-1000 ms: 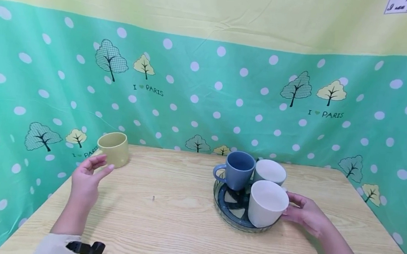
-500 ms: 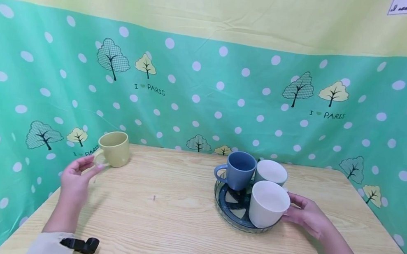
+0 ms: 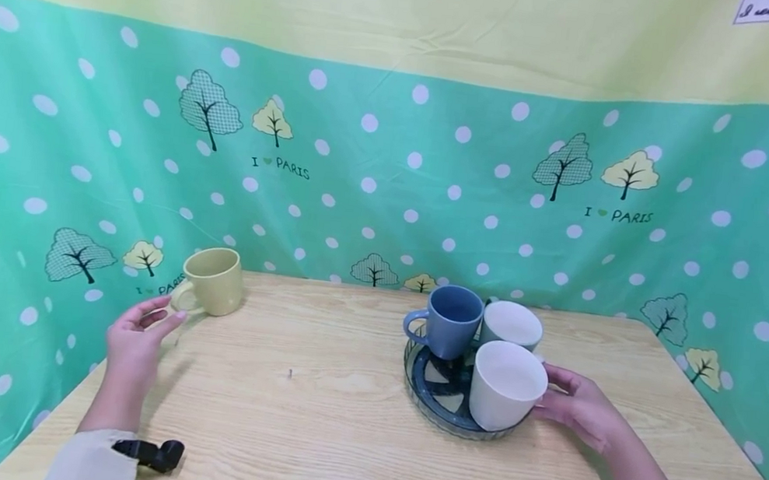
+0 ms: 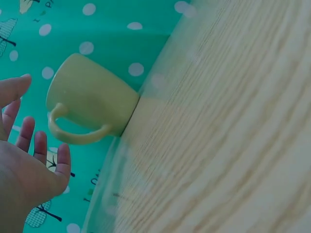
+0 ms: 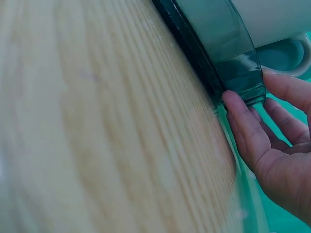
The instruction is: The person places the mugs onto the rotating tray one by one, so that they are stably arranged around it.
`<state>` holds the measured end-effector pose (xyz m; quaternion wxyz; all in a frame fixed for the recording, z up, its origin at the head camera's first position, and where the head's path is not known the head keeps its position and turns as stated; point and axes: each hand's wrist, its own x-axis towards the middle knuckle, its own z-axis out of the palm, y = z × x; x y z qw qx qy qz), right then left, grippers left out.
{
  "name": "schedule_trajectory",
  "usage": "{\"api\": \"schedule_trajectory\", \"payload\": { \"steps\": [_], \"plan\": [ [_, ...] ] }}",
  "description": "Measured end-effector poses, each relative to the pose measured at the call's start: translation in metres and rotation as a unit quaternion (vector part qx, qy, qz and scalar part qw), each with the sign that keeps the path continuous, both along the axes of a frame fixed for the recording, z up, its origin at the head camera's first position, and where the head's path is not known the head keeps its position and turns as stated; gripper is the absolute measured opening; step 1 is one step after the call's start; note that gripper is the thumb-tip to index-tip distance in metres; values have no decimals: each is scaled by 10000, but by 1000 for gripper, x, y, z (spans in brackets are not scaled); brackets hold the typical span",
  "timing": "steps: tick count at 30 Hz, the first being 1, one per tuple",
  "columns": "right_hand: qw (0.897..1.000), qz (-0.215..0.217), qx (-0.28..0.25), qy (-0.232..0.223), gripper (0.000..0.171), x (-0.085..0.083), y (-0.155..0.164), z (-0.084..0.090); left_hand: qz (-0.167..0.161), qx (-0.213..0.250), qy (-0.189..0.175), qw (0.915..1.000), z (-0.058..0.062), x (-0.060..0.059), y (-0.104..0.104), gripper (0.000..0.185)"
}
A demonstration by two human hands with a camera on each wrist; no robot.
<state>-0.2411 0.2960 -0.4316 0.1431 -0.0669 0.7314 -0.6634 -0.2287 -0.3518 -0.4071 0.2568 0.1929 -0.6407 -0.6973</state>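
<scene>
Altogether four mugs stand on the light wooden table (image 3: 337,423): one pale yellow ceramic mug (image 3: 214,281) at the far left, and three on the round dark blue glass tray (image 3: 427,381) right of centre, namely one blue mug (image 3: 449,321) and two white mugs, the near white mug (image 3: 505,384) and the far white mug (image 3: 512,324). One tray, two hands. The left hand (image 3: 133,339) hovers just near of the yellow mug's handle, its grip apart, fingers (image 4: 25,133) straight and holding nothing (the wrist view shows a clear gap between fingertips and handle). The right hand (image 3: 581,411) rests at the tray's right edge, fingers relaxed, thumb tip (image 5: 233,104) touching the glass rim beside the near white mug's handle.

Compared with a second ago, the left hand has drawn back toward the near left, away from the yellow mug; the mugs, tray and right hand have stayed in place.
</scene>
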Motion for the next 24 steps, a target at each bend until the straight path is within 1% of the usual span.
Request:
{"api": "schedule_trajectory", "payload": {
  "steps": [3,6,13,15,21,24],
  "plan": [
    [10000,-11,-24,-14,77,0,0,0,2,78,8,10000,-2,-3,-3,53],
    [10000,18,-66,-12,76,0,0,1,-20,153,-81,9998,-3,-7,-8,58],
    [10000,18,-53,-1,77,0,0,1,-321,389,-410,9979,-7,-14,-15,65],
    [10000,3,-39,2,77,0,0,1,-357,399,-499,9973,-7,-15,-17,66],
    [10000,-23,-60,25,78,-1,0,-1,-421,135,-930,9947,-6,-18,-20,71],
    [10000,-40,-84,19,78,-1,0,-2,-429,-148,-1058,9934,-7,-19,-22,68]
  ]
}}
